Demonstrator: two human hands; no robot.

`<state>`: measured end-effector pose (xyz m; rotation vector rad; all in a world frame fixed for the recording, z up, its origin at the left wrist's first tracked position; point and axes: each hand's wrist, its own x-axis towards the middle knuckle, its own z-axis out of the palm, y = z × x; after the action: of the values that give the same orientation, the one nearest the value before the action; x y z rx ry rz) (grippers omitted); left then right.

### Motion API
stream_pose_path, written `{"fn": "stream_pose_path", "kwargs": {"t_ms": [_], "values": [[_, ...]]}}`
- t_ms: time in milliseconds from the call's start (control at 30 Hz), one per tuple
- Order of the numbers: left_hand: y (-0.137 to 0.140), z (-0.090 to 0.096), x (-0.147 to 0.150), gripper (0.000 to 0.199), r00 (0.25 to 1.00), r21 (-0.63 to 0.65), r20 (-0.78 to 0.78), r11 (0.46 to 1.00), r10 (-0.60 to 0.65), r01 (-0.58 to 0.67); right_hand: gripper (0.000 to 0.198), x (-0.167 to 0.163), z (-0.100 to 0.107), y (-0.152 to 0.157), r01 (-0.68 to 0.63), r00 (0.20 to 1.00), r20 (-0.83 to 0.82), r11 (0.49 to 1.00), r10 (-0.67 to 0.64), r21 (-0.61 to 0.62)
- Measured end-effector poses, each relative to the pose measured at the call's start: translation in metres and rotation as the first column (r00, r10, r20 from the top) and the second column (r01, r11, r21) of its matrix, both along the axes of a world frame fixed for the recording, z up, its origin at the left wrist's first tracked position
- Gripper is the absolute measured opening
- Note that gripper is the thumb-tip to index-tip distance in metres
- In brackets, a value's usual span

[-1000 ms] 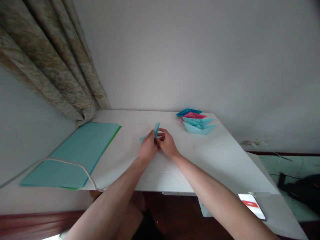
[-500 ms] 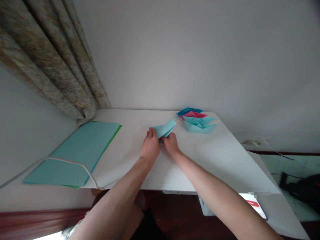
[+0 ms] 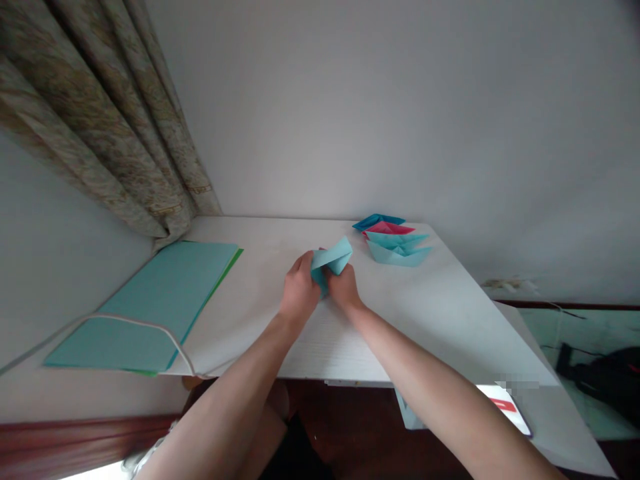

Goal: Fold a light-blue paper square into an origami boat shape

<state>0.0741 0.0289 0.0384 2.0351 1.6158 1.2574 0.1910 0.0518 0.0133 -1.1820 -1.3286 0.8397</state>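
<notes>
holding a folded light-blue paper (image 3: 331, 261) between us, we pinch it just above the white surface (image 3: 440, 313), left hand (image 3: 299, 293) and right hand (image 3: 343, 288) both closed on its lower edge. it looks like a mid-fold step, pulling the piece open into shape; the next move likely calls for even pulls from both sides. finished paper boats (image 3: 395, 241) sit near the far edge, a stack of sheets (image 3: 150, 307) to the left. our fingers hide the paper's lower folds.
</notes>
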Motion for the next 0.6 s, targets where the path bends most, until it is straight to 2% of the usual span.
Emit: {"fn": "stream_pose_path", "kwargs": {"t_ms": [67,133,200,267,333,433,533,600], "values": [[0.001,-0.001,-0.004,0.055,1.000,-0.029,0.012,0.999,0.015,-0.014,0.029,0.002,0.004,-0.001,0.034,0.994,0.103,0.995,-0.044,0.095],[0.001,-0.001,-0.007,0.056,1.000,-0.077,0.020,0.997,0.008,-0.006,0.030,0.004,0.009,-0.002,0.062,0.974,0.195,0.969,-0.111,0.241],[0.000,0.001,-0.009,0.058,0.998,-0.118,0.046,0.992,-0.032,0.037,0.032,0.006,0.014,-0.004,0.036,0.956,0.257,0.923,-0.144,0.383],[0.000,0.004,-0.010,0.055,0.992,-0.135,0.110,0.988,-0.057,0.072,0.034,0.007,0.018,-0.007,-0.037,0.941,0.315,0.890,-0.122,0.455],[0.001,0.006,-0.011,0.048,0.977,-0.128,0.201,0.988,-0.064,0.091,0.039,0.007,0.021,-0.010,-0.096,0.933,0.349,0.876,-0.086,0.473],[0.002,0.009,-0.014,0.046,0.940,-0.074,0.330,0.990,-0.086,0.116,0.043,0.006,0.025,-0.015,-0.139,0.941,0.337,0.885,-0.022,0.445],[0.001,0.010,-0.018,0.054,0.897,-0.045,0.415,0.981,-0.153,0.188,0.043,0.006,0.028,-0.018,-0.155,0.968,0.242,0.914,0.065,0.376],[0.000,0.010,-0.020,0.060,0.852,-0.084,0.495,0.966,-0.173,0.245,0.041,0.006,0.031,-0.019,-0.177,0.981,0.130,0.935,0.142,0.308]]}}
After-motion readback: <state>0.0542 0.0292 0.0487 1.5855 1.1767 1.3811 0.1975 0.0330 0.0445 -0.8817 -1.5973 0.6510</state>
